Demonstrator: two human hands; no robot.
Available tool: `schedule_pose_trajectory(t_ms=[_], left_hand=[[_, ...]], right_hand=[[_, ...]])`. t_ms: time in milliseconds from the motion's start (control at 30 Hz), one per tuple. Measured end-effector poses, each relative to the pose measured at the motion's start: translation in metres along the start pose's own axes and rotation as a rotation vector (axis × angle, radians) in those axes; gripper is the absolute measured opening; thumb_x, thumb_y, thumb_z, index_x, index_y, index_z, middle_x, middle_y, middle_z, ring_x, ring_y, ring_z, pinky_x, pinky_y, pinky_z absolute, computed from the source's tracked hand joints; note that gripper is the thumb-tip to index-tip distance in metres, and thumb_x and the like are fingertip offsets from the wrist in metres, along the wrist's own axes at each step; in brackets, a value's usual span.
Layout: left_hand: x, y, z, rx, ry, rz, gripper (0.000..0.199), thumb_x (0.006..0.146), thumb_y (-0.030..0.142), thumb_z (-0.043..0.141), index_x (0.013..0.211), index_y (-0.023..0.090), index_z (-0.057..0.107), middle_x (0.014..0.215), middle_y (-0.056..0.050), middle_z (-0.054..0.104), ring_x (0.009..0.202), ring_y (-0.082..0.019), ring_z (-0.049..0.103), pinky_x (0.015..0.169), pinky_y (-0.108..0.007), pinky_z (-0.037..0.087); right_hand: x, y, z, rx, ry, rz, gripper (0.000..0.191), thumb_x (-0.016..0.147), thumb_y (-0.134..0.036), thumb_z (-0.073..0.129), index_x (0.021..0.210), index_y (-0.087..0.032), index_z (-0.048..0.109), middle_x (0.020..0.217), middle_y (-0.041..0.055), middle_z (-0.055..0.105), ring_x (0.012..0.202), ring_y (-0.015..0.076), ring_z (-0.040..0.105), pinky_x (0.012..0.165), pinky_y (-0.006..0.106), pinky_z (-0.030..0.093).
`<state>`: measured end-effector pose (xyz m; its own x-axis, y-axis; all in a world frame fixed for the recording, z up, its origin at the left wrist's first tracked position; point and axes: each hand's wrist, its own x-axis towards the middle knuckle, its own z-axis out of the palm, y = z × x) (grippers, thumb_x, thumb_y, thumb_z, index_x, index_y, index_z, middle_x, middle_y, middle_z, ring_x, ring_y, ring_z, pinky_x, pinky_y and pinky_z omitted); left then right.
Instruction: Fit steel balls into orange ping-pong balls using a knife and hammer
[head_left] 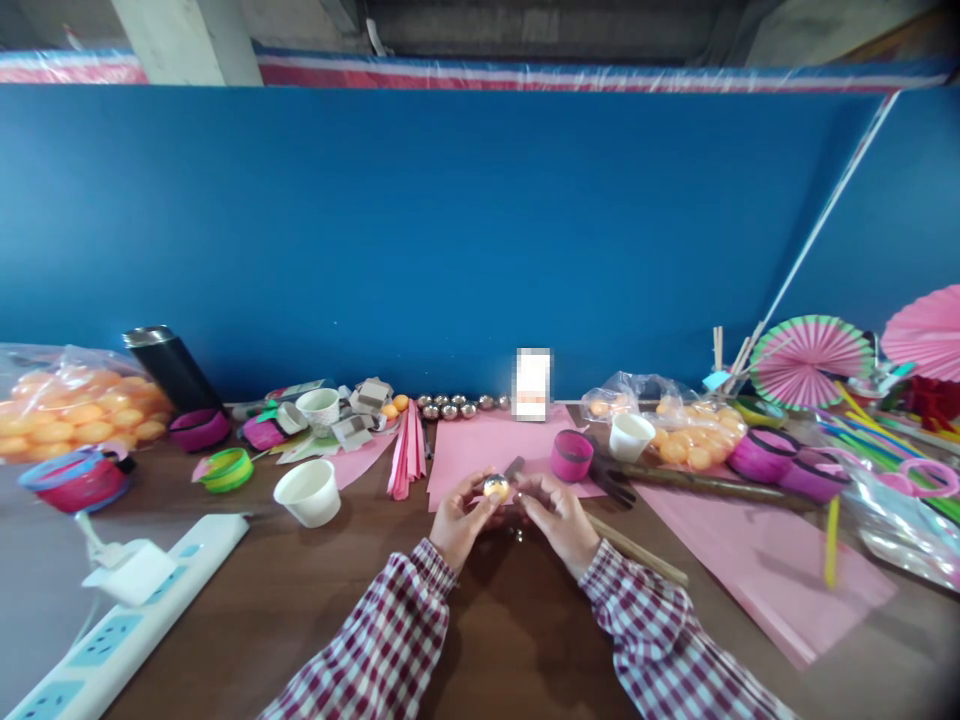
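Note:
My left hand (459, 520) pinches a small shiny metallic ball (496, 487) between thumb and fingers, above the table in front of me. Just to its right, my right hand (556, 515) has thumb and forefinger closed together near the ball; whatever may be in that pinch is too small to make out. Below the hands a small glinting thing (517, 535) shows, too blurred to name. Behind them lies a pink paper sheet (469, 450), with several shiny metallic balls (454, 405) along its far edge. A magenta ring-shaped cup (572, 456) stands beyond my right hand.
A white paper cup (307, 493) and pink paper strips (407, 455) lie left, with a power strip (150, 600) nearer. At right are a white cup (631, 437), bagged orange balls (697, 435), a wooden stick (712, 485) and pink paper (772, 560). A blue partition (465, 230) rises behind.

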<state>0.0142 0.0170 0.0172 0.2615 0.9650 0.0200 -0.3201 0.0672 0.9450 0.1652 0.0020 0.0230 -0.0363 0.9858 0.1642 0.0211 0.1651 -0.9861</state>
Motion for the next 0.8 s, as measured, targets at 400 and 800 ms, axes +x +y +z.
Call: schedule_pose_trajectory(t_ms=[400,800], left_hand=[[0.0003,0.0008,0.0005,0.048,-0.049,-0.002,0.047,0.067,0.032,0.061,0.109,0.015,0.049,0.093,-0.010,0.062,0.079,-0.018,0.060,0.068,-0.031,0.050],[-0.0012,0.0029,0.0020,0.046,-0.045,-0.043,0.048,0.062,0.031,0.065,0.106,0.016,0.054,0.085,-0.007,0.063,0.067,-0.013,0.059,0.062,-0.028,0.051]], right_hand=[[-0.0003,-0.0004,-0.0020,0.006,0.013,0.032,0.025,0.068,-0.042,0.057,0.072,-0.017,0.055,0.057,-0.0029,0.053,0.052,0.0093,0.048,0.050,0.022,0.042],[-0.0008,-0.0058,-0.0020,0.124,0.084,0.035,0.027,0.065,-0.043,0.060,0.068,-0.017,0.049,0.055,-0.0048,0.047,0.048,0.0070,0.043,0.046,0.019,0.040]])
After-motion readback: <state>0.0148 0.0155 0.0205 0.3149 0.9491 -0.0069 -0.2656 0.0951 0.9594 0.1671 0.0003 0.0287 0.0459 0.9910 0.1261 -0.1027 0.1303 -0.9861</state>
